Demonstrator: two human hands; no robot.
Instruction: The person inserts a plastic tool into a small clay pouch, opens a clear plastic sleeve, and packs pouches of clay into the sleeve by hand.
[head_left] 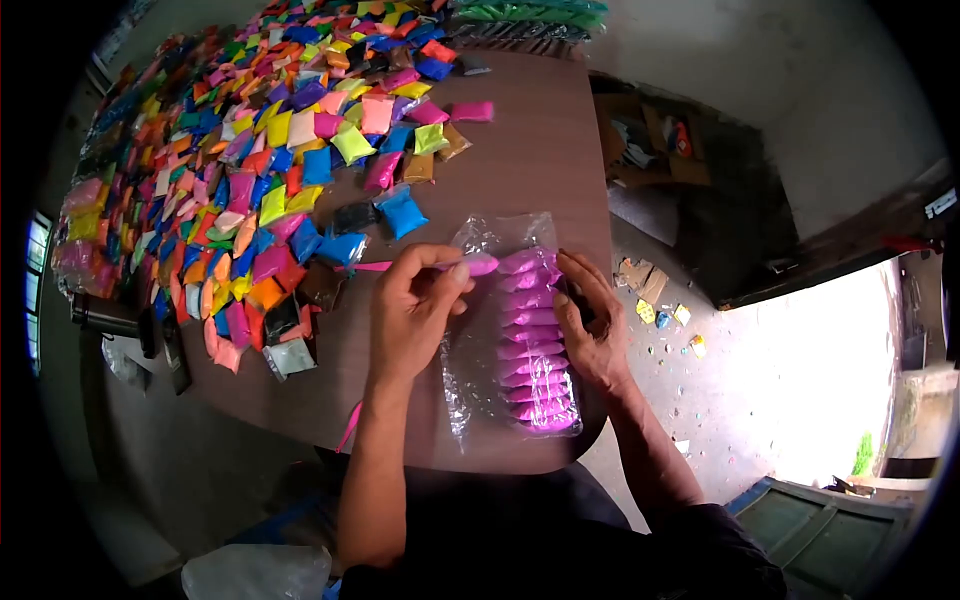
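My left hand (425,300) pinches a small purple-pink packet (480,265) between thumb and fingers, beside the top of a clear plastic bag (465,350). Inside the bag's right side lies a column of several pink packets (535,350), stacked from top to bottom. My right hand (592,320) rests at the upper right edge of this column, its fingers bent against the bag and the top packets. Whether those fingers grip the bag's film is too small to tell. A thin pink strip (372,266) shows just left of my left hand.
A large heap of colourful packets (270,200) covers the left of the brown table (530,90). Green and dark plastic bags (530,15) lie at its far edge. A cardboard box (680,150) stands beyond the right edge, and scraps (645,280) litter the floor.
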